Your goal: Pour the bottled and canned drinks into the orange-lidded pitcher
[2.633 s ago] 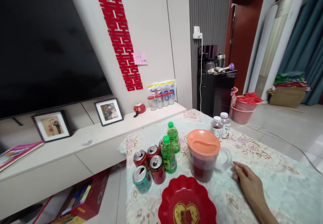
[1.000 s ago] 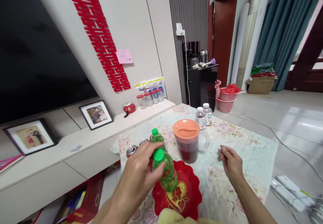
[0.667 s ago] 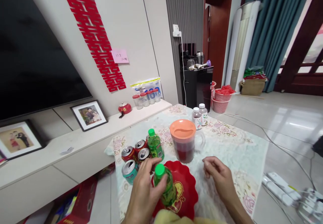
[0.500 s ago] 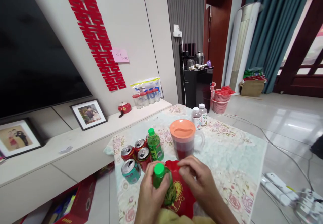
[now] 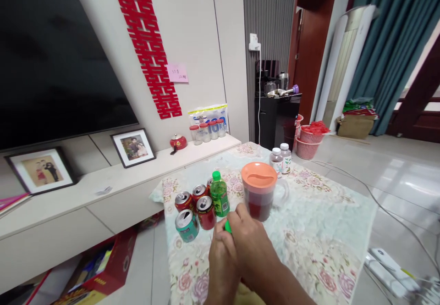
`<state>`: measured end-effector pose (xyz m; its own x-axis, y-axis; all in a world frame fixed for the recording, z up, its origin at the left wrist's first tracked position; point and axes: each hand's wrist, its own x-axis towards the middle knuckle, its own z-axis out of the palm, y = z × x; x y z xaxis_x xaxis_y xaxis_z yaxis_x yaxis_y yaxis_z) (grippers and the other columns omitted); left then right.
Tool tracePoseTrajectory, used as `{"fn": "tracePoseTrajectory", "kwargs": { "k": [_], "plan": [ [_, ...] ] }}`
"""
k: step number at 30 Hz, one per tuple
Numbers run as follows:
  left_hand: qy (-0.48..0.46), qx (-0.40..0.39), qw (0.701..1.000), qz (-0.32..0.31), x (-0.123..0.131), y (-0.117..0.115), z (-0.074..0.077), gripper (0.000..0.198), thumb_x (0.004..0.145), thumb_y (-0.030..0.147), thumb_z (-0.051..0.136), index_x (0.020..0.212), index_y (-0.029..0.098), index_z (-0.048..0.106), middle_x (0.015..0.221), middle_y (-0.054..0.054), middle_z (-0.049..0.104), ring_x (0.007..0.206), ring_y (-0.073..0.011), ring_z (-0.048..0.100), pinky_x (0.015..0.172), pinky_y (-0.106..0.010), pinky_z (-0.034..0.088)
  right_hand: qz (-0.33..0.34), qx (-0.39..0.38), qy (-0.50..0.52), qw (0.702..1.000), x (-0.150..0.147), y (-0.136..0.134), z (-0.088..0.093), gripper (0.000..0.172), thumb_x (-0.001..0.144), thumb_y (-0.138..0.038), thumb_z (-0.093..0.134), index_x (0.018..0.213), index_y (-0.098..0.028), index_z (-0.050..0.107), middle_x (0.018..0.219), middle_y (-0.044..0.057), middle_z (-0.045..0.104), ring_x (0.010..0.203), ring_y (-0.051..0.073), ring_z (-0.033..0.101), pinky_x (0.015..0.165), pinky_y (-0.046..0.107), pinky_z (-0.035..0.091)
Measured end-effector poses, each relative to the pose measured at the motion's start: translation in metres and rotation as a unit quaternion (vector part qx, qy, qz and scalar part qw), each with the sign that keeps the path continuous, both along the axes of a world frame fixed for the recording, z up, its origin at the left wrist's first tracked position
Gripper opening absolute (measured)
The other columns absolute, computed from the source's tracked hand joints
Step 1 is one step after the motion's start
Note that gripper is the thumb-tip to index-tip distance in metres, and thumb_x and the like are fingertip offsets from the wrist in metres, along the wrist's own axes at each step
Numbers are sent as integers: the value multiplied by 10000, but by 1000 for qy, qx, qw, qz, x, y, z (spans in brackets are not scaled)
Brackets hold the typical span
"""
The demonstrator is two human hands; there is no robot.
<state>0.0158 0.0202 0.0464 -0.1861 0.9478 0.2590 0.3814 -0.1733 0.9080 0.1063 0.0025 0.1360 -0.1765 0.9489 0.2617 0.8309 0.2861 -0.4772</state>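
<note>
Close in front of me, my left hand [image 5: 222, 254] is wrapped around a green drink bottle, whose body it hides. Only a bit of the bottle's green cap [image 5: 228, 226] shows. Over the top of that bottle my right hand [image 5: 252, 234] is closed, its fingers at the cap and pressed against the left hand. Just beyond stands a second green bottle [image 5: 220, 195], upright with its cap on. Left of it are several red cans [image 5: 206, 212] and a teal can [image 5: 187, 226] with an opened top. A clear pitcher [image 5: 258, 197] with an orange lid holds dark red liquid.
A flowered cloth [image 5: 316, 241] covers the table. Two white-capped bottles [image 5: 276, 160] stand behind the pitcher. Along the wall runs a white cabinet [image 5: 137, 181] with picture frames and red-lidded jars [image 5: 204, 132]. Power strips [image 5: 387, 275] and cables lie on the floor at right.
My right hand has moved left onto the cap of the held bottle. The red tray seen under my hands before is out of sight. The view has shifted left.
</note>
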Motion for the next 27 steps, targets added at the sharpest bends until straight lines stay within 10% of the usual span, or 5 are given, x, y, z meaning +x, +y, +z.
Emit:
{"fn": "tracePoseTrajectory", "kwargs": {
  "k": [8, 13, 27],
  "plan": [
    [18, 17, 999, -25, 0, -12, 12, 248, 783, 392, 584, 979, 241, 595, 869, -74, 754, 787, -274, 720, 717, -387, 571, 155, 5, -7, 988, 26, 3, 19, 248, 873, -31, 620, 1015, -203, 728, 1030, 32, 714, 947, 182, 645, 837, 287, 535],
    [14, 26, 997, -75, -1, -11, 16, 263, 722, 345, 623, 958, 235, 583, 880, -68, 702, 816, -264, 696, 741, -368, 563, 89, 12, -23, 996, 27, 5, 15, 153, 947, -151, 549, 993, -117, 690, 993, 118, 631, 830, 226, 580, 743, 383, 501],
    [43, 2, 996, -73, -1, -9, 24, 290, 714, 375, 628, 924, 260, 465, 879, -61, 641, 819, -275, 675, 750, -381, 529, 179, 90, -18, 980, 35, 6, 12, 181, 967, -80, 537, 1000, -141, 704, 1019, 115, 659, 937, 238, 519, 821, 383, 479]
  ]
}}
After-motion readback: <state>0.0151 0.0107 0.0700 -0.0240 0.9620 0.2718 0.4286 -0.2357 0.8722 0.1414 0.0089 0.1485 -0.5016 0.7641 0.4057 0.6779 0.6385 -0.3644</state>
